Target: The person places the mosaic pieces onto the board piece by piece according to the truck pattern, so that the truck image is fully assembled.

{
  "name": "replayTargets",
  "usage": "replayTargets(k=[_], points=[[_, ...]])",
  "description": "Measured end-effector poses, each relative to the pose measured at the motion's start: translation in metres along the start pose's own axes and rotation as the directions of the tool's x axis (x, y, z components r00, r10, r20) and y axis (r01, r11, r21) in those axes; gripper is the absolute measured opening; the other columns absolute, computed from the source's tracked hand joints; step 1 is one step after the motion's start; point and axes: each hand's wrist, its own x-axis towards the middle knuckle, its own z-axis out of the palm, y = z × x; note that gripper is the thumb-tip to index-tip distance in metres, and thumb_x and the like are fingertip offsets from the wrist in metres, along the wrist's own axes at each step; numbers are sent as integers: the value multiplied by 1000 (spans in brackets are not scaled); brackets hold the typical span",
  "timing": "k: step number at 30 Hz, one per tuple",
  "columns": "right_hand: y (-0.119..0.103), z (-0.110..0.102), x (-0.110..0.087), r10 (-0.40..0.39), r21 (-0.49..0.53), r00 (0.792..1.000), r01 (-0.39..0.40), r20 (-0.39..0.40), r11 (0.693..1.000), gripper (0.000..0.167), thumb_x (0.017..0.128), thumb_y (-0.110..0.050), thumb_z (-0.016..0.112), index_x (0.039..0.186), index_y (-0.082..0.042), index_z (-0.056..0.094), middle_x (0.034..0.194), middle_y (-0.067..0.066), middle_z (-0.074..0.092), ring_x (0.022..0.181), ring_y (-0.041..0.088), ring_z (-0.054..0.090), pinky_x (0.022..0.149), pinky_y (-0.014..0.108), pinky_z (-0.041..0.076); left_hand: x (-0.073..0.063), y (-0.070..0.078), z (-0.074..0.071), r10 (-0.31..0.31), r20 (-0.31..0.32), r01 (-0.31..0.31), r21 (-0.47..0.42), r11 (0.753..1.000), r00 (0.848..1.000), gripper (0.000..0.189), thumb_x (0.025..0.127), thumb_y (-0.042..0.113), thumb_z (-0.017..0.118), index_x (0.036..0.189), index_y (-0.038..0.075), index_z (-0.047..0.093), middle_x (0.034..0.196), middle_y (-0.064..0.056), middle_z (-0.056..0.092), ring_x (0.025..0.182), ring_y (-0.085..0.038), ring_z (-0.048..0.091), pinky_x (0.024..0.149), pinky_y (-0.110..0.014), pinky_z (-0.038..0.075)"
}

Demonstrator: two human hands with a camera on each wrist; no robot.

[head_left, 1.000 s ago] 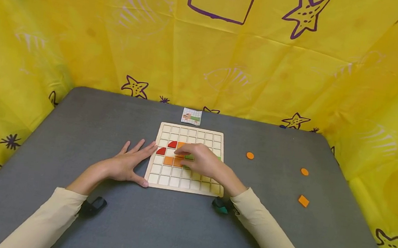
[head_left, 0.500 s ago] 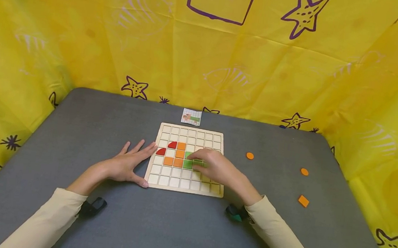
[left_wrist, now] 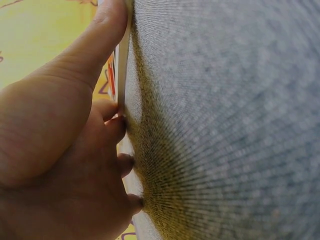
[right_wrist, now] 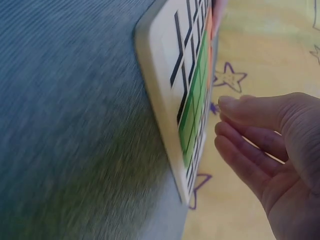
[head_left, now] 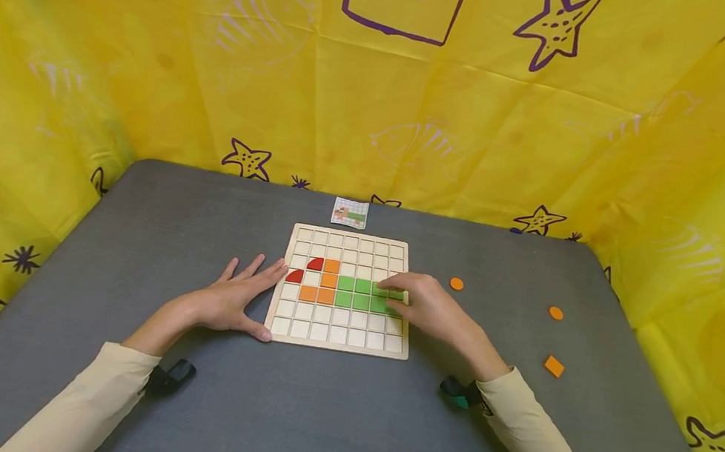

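Note:
A wooden grid board (head_left: 336, 336) lies on the table, with tiles set in its cells. Two red quarter-circle tiles (head_left: 294, 276) and several orange square tiles (head_left: 325, 296) are on the left. Two rows of green square tiles (head_left: 361, 293) run from them to the right. My left hand (head_left: 229, 300) is spread at the board's left side, thumb and fingertips right at the edge. My right hand (head_left: 430, 307) hovers over the right end of the green rows, hiding part of them. In the right wrist view, its bent fingers (right_wrist: 250, 150) hold nothing.
Two orange discs (head_left: 456, 284) lie right of the board, one near and one farther off. An orange square piece (head_left: 554, 366) lies nearer the table's right edge. Behind the board is a small card (head_left: 350, 213) with a printed grid picture. Yellow cloth (head_left: 377, 93) hangs around the table.
My right hand has moved rightward across the board, from over the orange tiles to the right end, uncovering the orange and most green tiles. My left hand has stayed in place.

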Motion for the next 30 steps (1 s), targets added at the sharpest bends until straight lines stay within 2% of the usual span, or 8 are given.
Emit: replayTargets(k=[4,8,14,23,30], points=[[8,-5,-10,21,28,1000,-21,-17,999,31,83,1,75,114,-1,71,110,10,72,100,24,68,86,37,54,1,-1,1,-4,0,4,6,1000,1000,118,71,52,81,158,8,14,164,-13,7,148,-41,-7,111,-63,-13],[18,-11,-22,38,50,997,-35,-68,998,31,82,3,75,113,0,71,108,12,72,99,26,69,86,39,55,2,-1,2,-19,9,19,21,1000,1000,119,71,53,81,158,10,13,165,-11,6,149,-39,-7,111,-62,-13],[31,-17,-36,36,19,989,-34,-146,999,30,81,3,76,110,0,72,104,10,73,95,24,70,83,39,56,2,-1,2,-23,11,23,14,1000,1000,118,71,53,81,158,10,14,165,-11,7,149,-40,-7,111,-63,-13],[40,-24,-50,27,19,985,-24,-171,1000,32,79,7,77,109,2,71,104,12,73,94,26,70,82,41,56,0,1,-1,-24,7,23,21,1000,1000,118,71,52,82,158,9,15,164,-12,8,148,-41,-6,111,-64,-13],[45,-31,-63,95,91,982,-80,-163,993,33,79,6,77,111,1,71,106,12,73,95,27,70,83,41,56,1,1,1,-27,7,27,23,999,1000,119,70,53,81,158,9,14,164,-12,8,148,-41,-6,111,-64,-13]])
